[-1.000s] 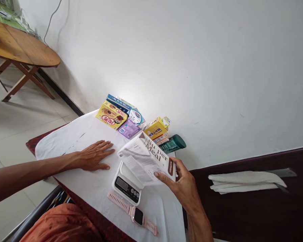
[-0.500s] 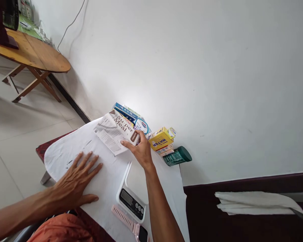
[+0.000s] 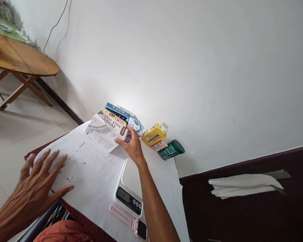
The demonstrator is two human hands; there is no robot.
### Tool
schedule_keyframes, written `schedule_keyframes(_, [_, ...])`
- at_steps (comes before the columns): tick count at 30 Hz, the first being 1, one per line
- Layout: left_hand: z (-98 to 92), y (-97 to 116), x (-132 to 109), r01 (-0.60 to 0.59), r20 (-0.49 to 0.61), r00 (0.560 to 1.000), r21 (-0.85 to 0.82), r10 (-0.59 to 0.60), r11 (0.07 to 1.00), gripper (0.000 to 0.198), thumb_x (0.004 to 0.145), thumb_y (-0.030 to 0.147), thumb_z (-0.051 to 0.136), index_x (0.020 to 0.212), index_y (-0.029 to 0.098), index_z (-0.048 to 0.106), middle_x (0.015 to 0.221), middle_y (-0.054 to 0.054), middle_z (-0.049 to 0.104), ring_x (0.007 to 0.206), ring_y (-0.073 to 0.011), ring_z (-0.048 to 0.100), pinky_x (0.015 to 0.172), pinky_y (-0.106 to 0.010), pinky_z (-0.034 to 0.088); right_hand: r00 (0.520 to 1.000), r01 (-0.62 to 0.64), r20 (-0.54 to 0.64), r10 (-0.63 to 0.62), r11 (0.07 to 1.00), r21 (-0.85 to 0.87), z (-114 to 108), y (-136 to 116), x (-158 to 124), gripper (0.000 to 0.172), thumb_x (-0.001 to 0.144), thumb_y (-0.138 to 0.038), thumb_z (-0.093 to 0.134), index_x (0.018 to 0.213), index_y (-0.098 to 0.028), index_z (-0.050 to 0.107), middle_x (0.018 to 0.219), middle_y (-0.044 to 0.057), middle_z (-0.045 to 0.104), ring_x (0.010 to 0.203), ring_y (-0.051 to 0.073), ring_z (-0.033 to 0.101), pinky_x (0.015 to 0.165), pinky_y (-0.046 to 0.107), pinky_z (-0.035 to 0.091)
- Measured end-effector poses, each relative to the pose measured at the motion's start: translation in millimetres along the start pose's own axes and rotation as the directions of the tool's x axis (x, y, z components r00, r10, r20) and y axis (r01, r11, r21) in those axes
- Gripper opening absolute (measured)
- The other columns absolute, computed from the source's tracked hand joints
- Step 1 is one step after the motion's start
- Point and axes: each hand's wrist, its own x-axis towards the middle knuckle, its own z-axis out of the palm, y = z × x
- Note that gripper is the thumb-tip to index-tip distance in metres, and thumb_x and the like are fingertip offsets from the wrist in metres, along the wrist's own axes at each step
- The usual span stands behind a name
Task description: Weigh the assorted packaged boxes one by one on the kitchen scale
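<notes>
Our right hand point(image 3: 132, 147) holds the right end of a white-and-brown cardboard carton point(image 3: 103, 134) printed "Su-per Meal", at the far side of the white cloth point(image 3: 91, 185), just in front of a yellow printed box point(image 3: 113, 116). Our left hand point(image 3: 39, 178) is spread wide, holding nothing, by the cloth's left edge. We cannot tell whether the carton's base sits flat — if it is tilted, releasing it could let it topple. Pushing too far back might shove the yellow box into the blue box point(image 3: 117, 109) behind. A dropped forearm could bump the white plastic scale point(image 3: 128, 199) or the pink-strapped smartwatch point(image 3: 141, 230).
</notes>
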Motion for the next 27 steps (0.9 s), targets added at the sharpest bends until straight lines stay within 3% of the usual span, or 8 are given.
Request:
schedule_keyframes(4, [4.2, 28.0, 19.7, -0.152, 0.02, 0.988, -0.128, 0.156, 0.98, 0.078, 0.092, 0.061, 0.055, 0.161, 0.039, 0.027, 0.151, -0.011, 0.055, 0.136, -0.0422, 0.052, 0.112, -0.065, 0.04, 0.998, -0.057, 0.035, 0.056, 0.998, 0.03, -15.5, 10.2, -24.9, 0.088, 0.071, -0.054, 0.083, 0.145, -0.022, 0.048, 0.145, 0.016, 0.052, 0.122, 0.03, 0.06, 0.087, 0.044, 0.06])
schedule_keyframes(8, [16.4, 58.0, 61.1, -0.254, 0.122, 0.944, -0.319, 0.306, 0.913, 0.046, 0.099, 0.05, 0.053, 0.141, 0.031, 0.056, 0.135, -0.012, 0.065, 0.115, -0.0323, 0.065, 0.095, -0.049, 0.053, 0.994, -0.105, -0.008, 0.105, 0.994, -0.012, -40.2, 31.0, -56.2, 0.072, 0.076, -0.052, 0.078, 0.137, -0.024, 0.055, 0.141, 0.016, 0.055, 0.117, 0.03, 0.063, 0.077, 0.042, 0.062])
schedule_keyframes(11, [39.9, 69.2, 100.3, -0.259, 0.279, 0.883, -0.382, 0.378, 0.887, 0.035, 0.101, 0.043, 0.051, 0.127, 0.022, 0.063, 0.123, -0.013, 0.067, 0.104, -0.0287, 0.068, 0.09, -0.046, 0.054, 0.98, -0.18, -0.101, 0.173, 0.982, -0.062, -64.7, 54.8, -77.1, 0.059, 0.076, -0.052, 0.075, 0.125, -0.022, 0.062, 0.134, 0.014, 0.061, 0.111, 0.028, 0.067, 0.077, 0.041, 0.061])
schedule_keyframes(15, [79.9, 71.4, 139.9, -0.222, 0.41, 0.823, -0.405, 0.393, 0.887, 0.029, 0.097, 0.033, 0.056, 0.119, 0.017, 0.064, 0.116, -0.014, 0.067, 0.1, -0.0283, 0.07, 0.087, -0.042, 0.055, 0.928, -0.313, -0.238, 0.287, 0.946, -0.081, -100.6, 98.4, -97.3, 0.057, 0.072, -0.056, 0.076, 0.115, -0.02, 0.064, 0.127, 0.014, 0.066, 0.109, 0.029, 0.067, 0.081, 0.043, 0.059])
schedule_keyframes(17, [94.7, 70.7, 149.1, -0.191, 0.421, 0.82, -0.435, 0.387, 0.88, 0.027, 0.096, 0.034, 0.054, 0.115, 0.018, 0.064, 0.112, -0.013, 0.068, 0.098, -0.0272, 0.07, 0.083, -0.039, 0.056, 0.884, -0.392, -0.302, 0.358, 0.918, -0.058, -117.2, 124.9, -103.2, 0.06, 0.071, -0.059, 0.075, 0.114, -0.019, 0.064, 0.124, 0.014, 0.068, 0.108, 0.029, 0.068, 0.085, 0.044, 0.058])
schedule_keyframes(20, [106.5, 69.7, 152.0, -0.129, 0.412, 0.839, -0.485, 0.356, 0.865, 0.027, 0.097, 0.038, 0.05, 0.11, 0.02, 0.063, 0.105, -0.01, 0.07, 0.095, -0.0251, 0.07, 0.081, -0.036, 0.056, 0.776, -0.525, -0.412, 0.478, 0.851, -0.002, -138.1, 166.7, -104.7, 0.069, 0.068, -0.064, 0.072, 0.118, -0.017, 0.06, 0.123, 0.015, 0.067, 0.109, 0.029, 0.068, 0.088, 0.044, 0.057])
schedule_keyframes(24, [110.8, 68.3, 148.5, -0.078, 0.402, 0.859, -0.511, 0.318, 0.856, 0.027, 0.096, 0.038, 0.047, 0.108, 0.02, 0.064, 0.104, -0.009, 0.071, 0.096, -0.0241, 0.069, 0.084, -0.036, 0.055, 0.605, -0.648, -0.567, 0.559, 0.759, 0.055, -160.2, 214.5, -91.5, 0.101, 0.058, -0.068, 0.077, 0.137, -0.012, 0.047, 0.135, 0.021, 0.059, 0.118, 0.033, 0.062, 0.1, 0.046, 0.052])
schedule_keyframes(27, [112.9, 67.9, 146.3, -0.106, 0.382, 0.863, -0.502, 0.33, 0.858, 0.026, 0.098, 0.034, 0.045, 0.107, 0.02, 0.065, 0.103, -0.009, 0.071, 0.095, -0.0235, 0.067, 0.085, -0.037, 0.054, 0.543, -0.668, -0.643, 0.54, 0.742, 0.058, -176.0, 238.0, -73.4, 0.12, 0.052, -0.068, 0.08, 0.147, -0.009, 0.035, 0.145, 0.026, 0.049, 0.133, 0.039, 0.051, 0.113, 0.05, 0.042])
